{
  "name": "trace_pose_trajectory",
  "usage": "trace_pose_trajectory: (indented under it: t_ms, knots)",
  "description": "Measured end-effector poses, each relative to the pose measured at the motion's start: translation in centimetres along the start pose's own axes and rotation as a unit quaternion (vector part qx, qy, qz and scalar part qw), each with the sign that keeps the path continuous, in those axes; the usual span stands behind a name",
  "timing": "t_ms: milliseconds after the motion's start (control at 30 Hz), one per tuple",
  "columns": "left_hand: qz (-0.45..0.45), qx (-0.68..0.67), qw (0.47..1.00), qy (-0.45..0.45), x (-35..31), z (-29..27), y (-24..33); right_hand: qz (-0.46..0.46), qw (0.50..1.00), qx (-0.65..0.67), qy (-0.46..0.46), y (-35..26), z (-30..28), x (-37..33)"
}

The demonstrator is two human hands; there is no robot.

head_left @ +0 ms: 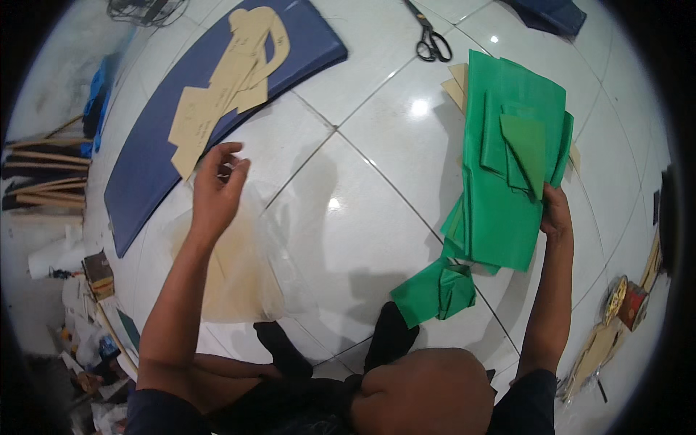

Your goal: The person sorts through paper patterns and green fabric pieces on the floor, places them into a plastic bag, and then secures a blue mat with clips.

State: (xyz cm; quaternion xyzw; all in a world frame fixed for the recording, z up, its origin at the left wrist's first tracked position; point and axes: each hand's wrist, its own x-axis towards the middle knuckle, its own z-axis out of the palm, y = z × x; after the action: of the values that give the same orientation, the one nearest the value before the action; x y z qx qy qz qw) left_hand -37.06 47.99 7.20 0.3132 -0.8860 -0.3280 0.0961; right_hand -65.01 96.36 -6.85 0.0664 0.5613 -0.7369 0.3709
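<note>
On the right, my right hand [557,212] grips the edge of a stack of folded green cloth [500,225], its fingers partly hidden behind it. Smaller green pieces [523,148] lie on top of the stack, and tan card [457,88] sticks out from under its left side. My left hand [221,185] is held with loosely curled fingers apart and nothing in them. Just beyond it, tan card pattern pieces [210,119] lie on a folded dark blue sheet [148,174]. Below that hand is a clear plastic bag [239,268] with tan pieces inside.
Black-handled scissors [433,45] lie on the white tiled floor [362,181] at the far side. A crumpled green piece [438,290] rests by my foot. Another blue piece [551,14] is at the far right. Wooden sticks [47,167] and clutter line the left edge.
</note>
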Motion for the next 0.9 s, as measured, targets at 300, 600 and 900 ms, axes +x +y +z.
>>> trace_pose_trajectory:
  t_ms: [300,600,900]
  knots:
    - [-0.200,0.170,0.959,-0.110,-13.6,0.3,-3.5,0.066,0.981,-0.069,-0.170,3.3,16.1,-3.1]
    - [-0.299,-0.282,0.909,0.072,-18.0,-3.8,-7.7,0.106,0.897,-0.237,-0.358,8.9,26.2,-5.5]
    - [-0.158,-0.036,0.979,0.123,-16.9,-4.3,-8.6,0.086,0.789,-0.335,-0.507,14.0,32.6,-7.0]
